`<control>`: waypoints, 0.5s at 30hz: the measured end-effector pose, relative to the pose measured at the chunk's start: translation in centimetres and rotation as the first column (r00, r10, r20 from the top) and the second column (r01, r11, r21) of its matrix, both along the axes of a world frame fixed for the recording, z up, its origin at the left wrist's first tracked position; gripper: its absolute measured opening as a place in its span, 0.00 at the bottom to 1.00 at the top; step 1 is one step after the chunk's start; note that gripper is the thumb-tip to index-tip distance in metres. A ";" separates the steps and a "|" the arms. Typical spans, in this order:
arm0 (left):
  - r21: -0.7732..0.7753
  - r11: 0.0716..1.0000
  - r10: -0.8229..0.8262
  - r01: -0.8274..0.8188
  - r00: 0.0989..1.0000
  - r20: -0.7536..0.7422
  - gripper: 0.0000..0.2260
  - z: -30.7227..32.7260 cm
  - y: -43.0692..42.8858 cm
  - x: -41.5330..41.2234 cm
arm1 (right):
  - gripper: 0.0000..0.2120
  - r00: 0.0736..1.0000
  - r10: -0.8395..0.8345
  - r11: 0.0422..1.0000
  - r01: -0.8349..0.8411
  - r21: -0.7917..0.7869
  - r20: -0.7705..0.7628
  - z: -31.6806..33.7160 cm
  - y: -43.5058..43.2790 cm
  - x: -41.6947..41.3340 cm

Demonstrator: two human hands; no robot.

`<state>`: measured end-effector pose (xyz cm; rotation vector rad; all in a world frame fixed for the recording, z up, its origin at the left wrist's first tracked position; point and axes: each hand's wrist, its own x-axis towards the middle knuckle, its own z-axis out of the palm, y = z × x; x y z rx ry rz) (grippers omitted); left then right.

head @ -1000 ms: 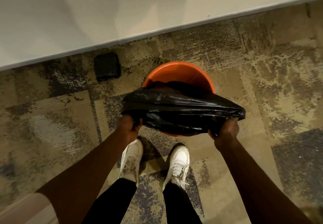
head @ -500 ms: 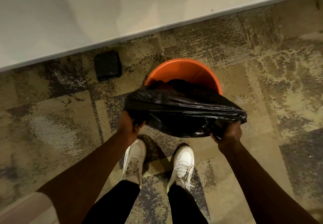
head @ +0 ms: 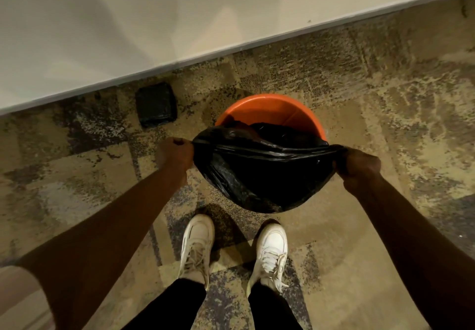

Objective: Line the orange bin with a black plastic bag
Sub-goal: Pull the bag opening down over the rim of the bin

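An orange round bin (head: 272,109) stands on the carpet in front of my feet. A shiny black plastic bag (head: 259,172) is draped over its near rim, its body hanging inside and over the front wall. The bag's mouth is stretched wide between my hands. My left hand (head: 174,153) grips the bag's left edge, just left of the bin. On the bin's right side, my right hand (head: 358,166) grips the bag's right edge. The far inner wall of the bin shows bare orange.
A folded black pack (head: 156,103) lies on the carpet to the left of the bin, near the white wall (head: 180,15). My two white shoes (head: 198,244) stand close to the bin's front. Patterned carpet (head: 385,103) lies all around.
Both hands have moved farther apart and forward, stretching the bag's mouth wider across the bin. The bag now covers more of the near rim and hangs lower down the front.
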<state>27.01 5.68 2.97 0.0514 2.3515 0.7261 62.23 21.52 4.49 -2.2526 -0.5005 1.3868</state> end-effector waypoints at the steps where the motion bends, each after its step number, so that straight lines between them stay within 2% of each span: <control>1: 0.007 1.000 -0.001 0.001 1.000 0.015 0.05 0.1 0.4 -0.2 | 0.09 1.000 0.024 1.000 -0.024 0.000 -0.015 -0.1 0.6 -0.2; 8: 0.161 0.977 -0.151 0.139 0.986 0.064 0.09 1.1 2.2 0.2 | 0.13 0.985 0.172 0.981 -0.174 0.083 0.031 -0.3 3.1 -1.8; 15: 0.109 0.987 -0.130 0.120 0.988 0.087 0.04 1.3 4.3 0.7 | 0.05 0.943 0.332 0.933 -0.334 0.136 0.033 -0.2 4.5 -3.5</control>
